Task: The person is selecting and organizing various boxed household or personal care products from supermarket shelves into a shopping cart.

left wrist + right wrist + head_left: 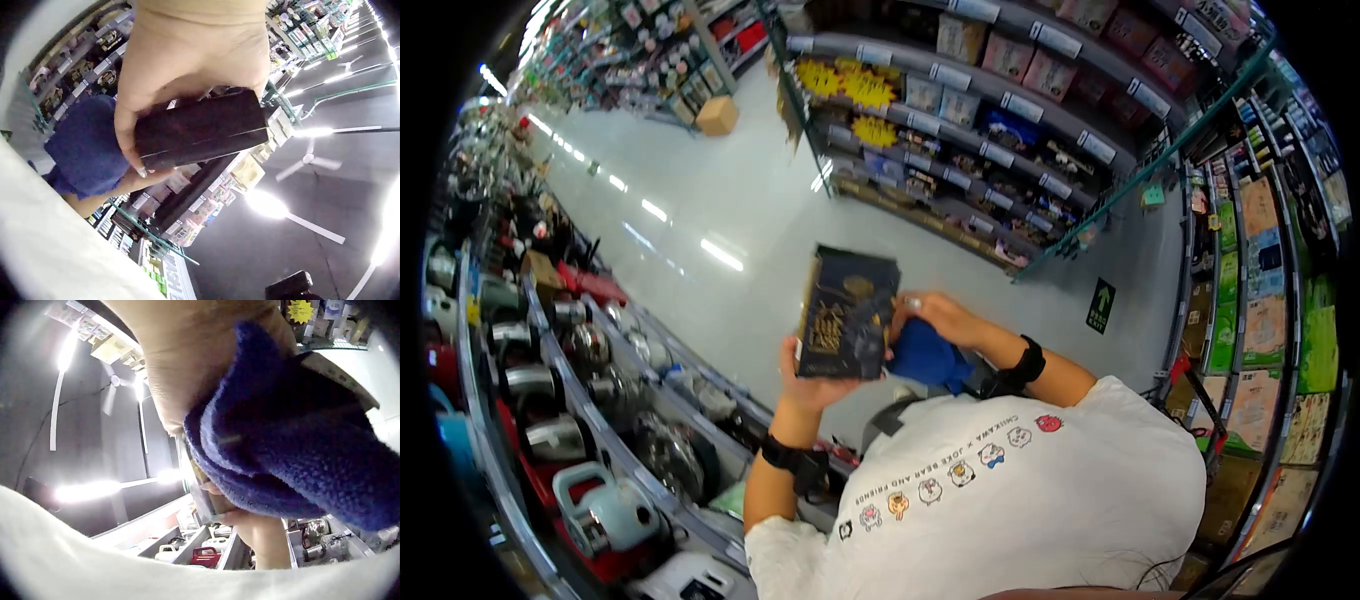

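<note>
In the head view, a black box (pixel 846 312) with gold lettering is held up before the white shirt. My left hand (pixel 812 388) grips it from the lower edge. The left wrist view shows the thumb and fingers spanning the dark side of the box (pixel 201 129). At the box's right edge is my right hand (pixel 948 318), holding a blue fluffy cloth (pixel 926 356) that hangs below the fingers. Seen from the right wrist, folds of the cloth (pixel 300 462) cover most of that hand's fingers.
Shelves of kettles (pixel 610 510) run close along the left. Ahead stands a shelf rack (pixel 960 120) with boxed goods and price tags. More stocked shelving (pixel 1250 300) lines the right side. A cardboard box (pixel 717 116) sits on the shiny floor (pixel 700 200) farther off.
</note>
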Motion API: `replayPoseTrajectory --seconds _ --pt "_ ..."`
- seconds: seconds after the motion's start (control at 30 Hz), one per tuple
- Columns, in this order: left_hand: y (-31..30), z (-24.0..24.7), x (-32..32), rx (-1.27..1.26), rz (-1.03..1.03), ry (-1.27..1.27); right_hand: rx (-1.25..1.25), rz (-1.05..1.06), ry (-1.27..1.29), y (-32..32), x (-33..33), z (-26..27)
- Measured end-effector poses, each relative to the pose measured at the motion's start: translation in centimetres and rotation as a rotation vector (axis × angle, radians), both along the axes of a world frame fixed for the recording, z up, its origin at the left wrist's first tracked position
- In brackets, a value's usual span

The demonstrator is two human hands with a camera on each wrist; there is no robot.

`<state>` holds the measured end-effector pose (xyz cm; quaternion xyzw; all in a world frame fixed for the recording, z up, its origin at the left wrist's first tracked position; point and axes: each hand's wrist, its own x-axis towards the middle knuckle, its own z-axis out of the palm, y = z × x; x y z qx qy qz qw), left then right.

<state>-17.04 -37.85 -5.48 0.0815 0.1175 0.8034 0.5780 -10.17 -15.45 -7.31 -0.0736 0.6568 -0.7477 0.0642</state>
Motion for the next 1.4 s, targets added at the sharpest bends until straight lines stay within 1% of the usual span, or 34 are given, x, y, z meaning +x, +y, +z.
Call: replayPoseTrajectory --seconds 0.03,0.07,0.1,0.13,0.17,0.23,0.27,0.37,0.4,0.5,0.53,0.63,0.67,0.77,0.8,0.9,0.93,1.03,1.07,1.17,1.2,1.3,1.33,1.4 --pt "0.8 -0.1 -0.9 0.000 -0.066 -0.015 0.000 0.070 0.072 0.8 -0.9 0.0" --pt "1.7 -0.5 -1.7 0.008 -0.097 -0.035 0.195 0.115 -0.030 1.7 -1.8 0.3" --pt "2.7 -0.4 -2.7 -0.069 -0.129 -0.002 0.386 0.157 -0.135 2.7 -2.5 0.6" --pt "3.8 -0.4 -3.9 -0.096 -0.180 0.052 0.146 0.107 -0.062 3.1 -3.0 -0.6" --pt "5.1 -0.6 -5.2 -0.125 -0.227 0.101 0.141 0.117 -0.090 4.4 -3.9 -1.5" --pt "7.7 -0.9 -7.9 -0.278 -0.256 0.182 0.129 0.150 -0.147 7.1 -6.1 -1.9" --pt "9.0 -0.9 -9.5 -0.362 -0.268 0.222 0.093 0.133 -0.112 8.8 -7.4 -3.1" --pt "13.1 -1.6 -14.7 -0.535 -0.311 0.719 0.065 0.034 -0.217 13.8 -10.6 -1.7" --pt "15.1 -1.0 -16.1 -0.641 -0.326 0.592 0.045 0.041 -0.306 15.8 -11.5 0.5" --pt "20.0 -0.8 -20.5 -0.793 -0.183 0.937 0.031 -0.011 -0.293 21.0 -14.7 -1.7" --pt "22.0 0.9 -20.8 -0.862 -0.073 0.908 0.060 -0.036 -0.323 22.2 -15.6 -0.2" --pt "25.6 1.2 -23.1 -0.781 0.037 1.067 0.048 -0.108 -0.298 24.7 -18.2 -0.3" --pt "26.3 0.4 -23.8 -0.777 0.061 1.191 0.065 -0.121 -0.300 25.5 -18.7 -0.1" --pt "28.5 2.5 -24.5 -0.770 0.084 1.453 0.058 -0.199 -0.238 26.3 -20.4 -1.5" --pt "29.0 1.8 -25.4 -0.751 0.136 1.450 0.115 -0.165 -0.255 26.9 -21.0 -1.4" --pt "30.1 0.8 -28.4 -0.794 0.103 1.622 0.180 -0.191 -0.245 27.7 -22.8 -0.8" --pt "30.5 1.1 -29.2 -0.826 0.106 1.671 0.261 -0.229 -0.194 27.9 -23.5 -0.7" --pt "31.1 0.8 -32.3 -0.792 0.291 1.888 0.373 -0.289 -0.081 28.4 -26.1 0.2" --pt "31.4 0.4 -33.5 -0.764 0.371 1.894 0.449 -0.320 -0.088 28.8 -27.2 -0.8" --pt "32.3 0.5 -38.0 -0.732 0.414 1.947 0.537 -0.418 -0.074 28.6 -30.8 1.4" --pt "32.6 0.7 -39.9 -0.686 0.441 1.970 0.603 -0.437 -0.042 28.6 -32.4 1.8" --pt "33.2 2.3 -45.3 -0.684 0.339 1.969 0.518 -0.570 -0.076 28.0 -37.0 3.5" --pt "33.6 2.6 -47.2 -0.658 0.321 1.933 0.571 -0.567 -0.149 28.1 -38.6 3.8" --pt "34.1 3.4 -50.5 -0.624 0.289 1.865 0.464 -0.621 -0.066 28.4 -41.8 3.2"
